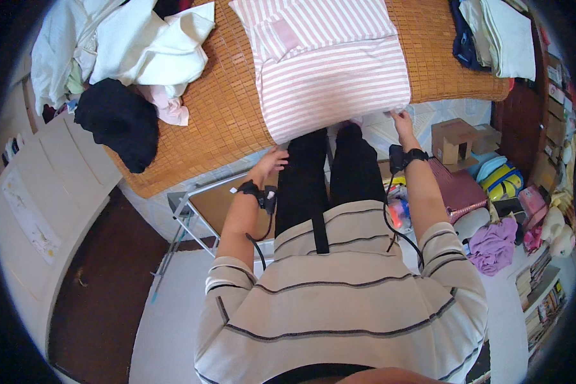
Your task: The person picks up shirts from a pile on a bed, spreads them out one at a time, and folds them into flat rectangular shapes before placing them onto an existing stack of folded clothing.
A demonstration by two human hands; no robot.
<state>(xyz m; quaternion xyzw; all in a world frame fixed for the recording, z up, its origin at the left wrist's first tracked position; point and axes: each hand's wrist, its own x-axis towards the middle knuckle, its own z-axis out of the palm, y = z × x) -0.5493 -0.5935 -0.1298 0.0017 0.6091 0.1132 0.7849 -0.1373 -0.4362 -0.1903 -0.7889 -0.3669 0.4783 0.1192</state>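
A pink-and-white striped long-sleeved garment [336,84] lies in front of me on a woven bamboo mat [225,110]. One sleeve, with its plain pink cuff, is folded over the body of the garment. At the near right corner of the hem, my right hand [403,127] pinches the cloth between thumb and fingers. My left hand [270,163] hangs just below the near left corner, beside my black trouser leg. Its fingers are loosely apart and nothing shows in them.
Left on the mat are rumpled white clothes [149,48] and a black cloth item [120,122]. Folded clothes [506,41] sit at the far right. Below stand a cardboard box [451,141], a purple cloth [492,247] and a white-framed folding table [211,206].
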